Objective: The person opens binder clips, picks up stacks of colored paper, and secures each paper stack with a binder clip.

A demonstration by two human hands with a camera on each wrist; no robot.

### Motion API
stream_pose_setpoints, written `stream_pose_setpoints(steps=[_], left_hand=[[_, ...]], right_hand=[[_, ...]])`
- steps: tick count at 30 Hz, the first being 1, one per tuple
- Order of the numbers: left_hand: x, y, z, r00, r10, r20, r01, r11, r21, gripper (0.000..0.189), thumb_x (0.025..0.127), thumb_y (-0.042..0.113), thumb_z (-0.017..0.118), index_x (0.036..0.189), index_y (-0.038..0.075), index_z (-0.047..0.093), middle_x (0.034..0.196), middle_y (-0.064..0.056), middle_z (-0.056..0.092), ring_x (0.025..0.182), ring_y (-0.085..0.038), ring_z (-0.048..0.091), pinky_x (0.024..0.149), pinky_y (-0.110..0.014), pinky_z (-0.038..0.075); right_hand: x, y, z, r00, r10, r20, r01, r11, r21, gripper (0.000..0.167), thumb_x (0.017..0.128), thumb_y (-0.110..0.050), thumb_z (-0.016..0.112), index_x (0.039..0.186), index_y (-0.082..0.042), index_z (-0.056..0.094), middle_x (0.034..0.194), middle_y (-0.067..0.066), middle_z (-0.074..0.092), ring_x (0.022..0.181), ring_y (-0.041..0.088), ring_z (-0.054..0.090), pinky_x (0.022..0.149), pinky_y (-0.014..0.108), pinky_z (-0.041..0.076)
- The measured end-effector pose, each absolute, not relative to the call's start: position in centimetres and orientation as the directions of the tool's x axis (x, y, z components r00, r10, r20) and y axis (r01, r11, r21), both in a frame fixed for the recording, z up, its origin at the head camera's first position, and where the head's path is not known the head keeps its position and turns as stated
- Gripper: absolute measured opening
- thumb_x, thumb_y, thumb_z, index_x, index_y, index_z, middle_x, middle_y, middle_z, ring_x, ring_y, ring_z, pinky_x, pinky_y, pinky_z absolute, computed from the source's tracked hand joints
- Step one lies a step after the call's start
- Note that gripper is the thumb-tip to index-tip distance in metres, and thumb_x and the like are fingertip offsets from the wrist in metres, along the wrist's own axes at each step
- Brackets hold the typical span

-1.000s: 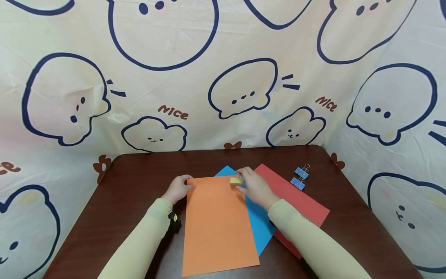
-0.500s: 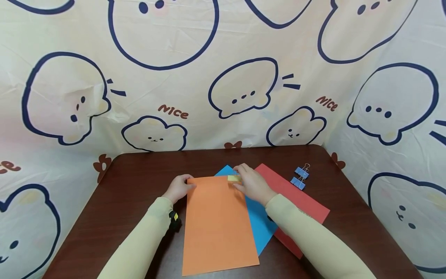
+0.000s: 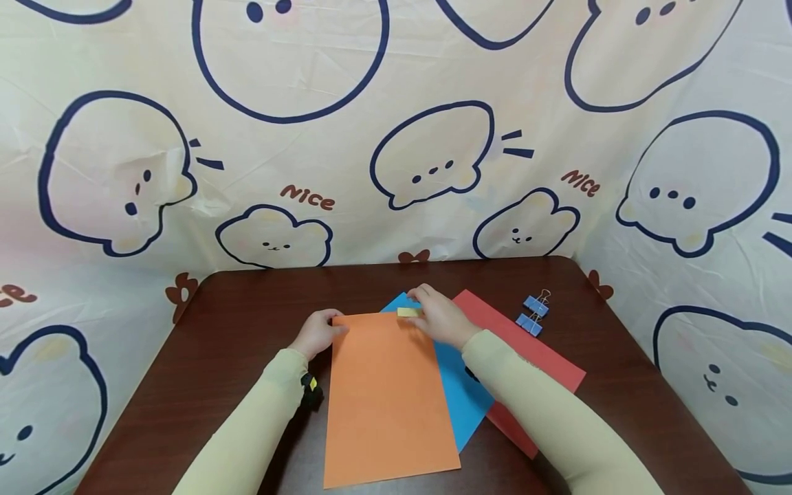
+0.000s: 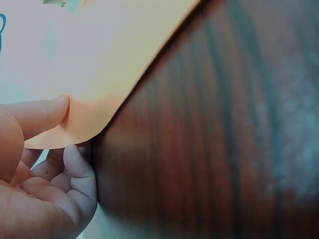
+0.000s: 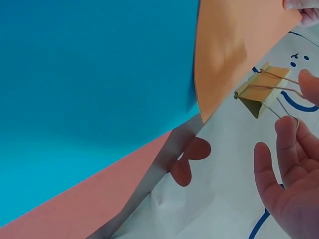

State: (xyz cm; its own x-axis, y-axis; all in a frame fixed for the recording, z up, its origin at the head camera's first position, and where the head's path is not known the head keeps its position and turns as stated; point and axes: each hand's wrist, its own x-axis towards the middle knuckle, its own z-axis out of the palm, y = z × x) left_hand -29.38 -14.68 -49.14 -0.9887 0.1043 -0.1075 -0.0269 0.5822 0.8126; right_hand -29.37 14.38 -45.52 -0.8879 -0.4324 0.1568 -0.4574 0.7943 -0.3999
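Note:
An orange sheet of paper [image 3: 390, 399] lies lengthwise in front of me in the head view. My left hand [image 3: 317, 333] pinches its far left corner; in the left wrist view the thumb lies on top and the fingers are under the corner [image 4: 75, 122]. Between thumb and fingers, my right hand [image 3: 447, 320] holds a yellow binder clip [image 5: 264, 87] by its wire handles. The clip's mouth faces the paper's far edge, which it overlaps in the head view. In the right wrist view the clip shows beside that edge.
Under the orange sheet's right side lies a blue sheet [image 3: 460, 392], and a red sheet [image 3: 520, 344] lies beneath that one. Two blue binder clips [image 3: 532, 316] rest at the far right of the dark wooden table [image 3: 247, 302]. A patterned cloth [image 3: 346, 158] hangs behind the table.
My right hand has shifted left and slightly away from me along the paper's far edge, carrying the yellow binder clip. The left hand and the sheets stay where they were.

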Motion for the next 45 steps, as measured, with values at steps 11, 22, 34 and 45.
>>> stream_pose_setpoints(steps=[11,22,34,45], left_hand=[[-29.2,-14.5,-49.1,-0.99,0.1,-0.096,-0.021,0.578,0.816,0.018,0.097,0.007,0.069,0.112,-0.002,0.07,0.107,-0.016,0.067,0.081,-0.023,0.055,0.07,-0.031,0.047],[-29.3,-14.4,-49.5,-0.991,0.091,-0.1,-0.028,0.587,0.809,0.018,0.098,0.009,0.069,0.113,-0.001,0.07,0.11,-0.017,0.068,0.082,-0.023,0.056,0.07,-0.031,0.047],[-29.2,-14.5,-49.5,-0.993,0.088,-0.079,-0.012,0.593,0.805,0.019,0.097,0.009,0.07,0.113,-0.001,0.071,0.109,-0.016,0.069,0.079,-0.022,0.055,0.068,-0.03,0.045],[-29.1,-14.5,-49.4,-0.992,0.099,-0.074,0.0,0.594,0.804,0.021,0.097,0.009,0.07,0.115,-0.001,0.071,0.114,-0.018,0.069,0.085,-0.024,0.058,0.072,-0.032,0.049]], right_hand=[[-30.4,13.6,-44.9,-0.888,-0.439,0.138,-0.455,0.788,-0.416,0.045,0.097,-0.027,0.074,0.134,-0.007,0.059,0.13,0.008,0.061,0.118,0.023,0.062,0.104,0.038,0.054],[-31.2,12.4,-44.9,-0.893,-0.441,0.093,-0.44,0.811,-0.386,0.041,0.098,-0.029,0.071,0.132,-0.007,0.063,0.129,0.007,0.064,0.119,0.023,0.063,0.105,0.037,0.053],[-31.8,11.4,-44.7,-0.889,-0.448,0.097,-0.452,0.82,-0.351,0.036,0.099,-0.026,0.069,0.129,-0.006,0.066,0.128,0.009,0.065,0.115,0.023,0.064,0.103,0.036,0.053],[-32.4,10.8,-45.0,-0.888,-0.45,0.095,-0.455,0.831,-0.32,0.034,0.099,-0.027,0.068,0.126,-0.008,0.067,0.126,0.009,0.066,0.112,0.023,0.065,0.099,0.035,0.055]])
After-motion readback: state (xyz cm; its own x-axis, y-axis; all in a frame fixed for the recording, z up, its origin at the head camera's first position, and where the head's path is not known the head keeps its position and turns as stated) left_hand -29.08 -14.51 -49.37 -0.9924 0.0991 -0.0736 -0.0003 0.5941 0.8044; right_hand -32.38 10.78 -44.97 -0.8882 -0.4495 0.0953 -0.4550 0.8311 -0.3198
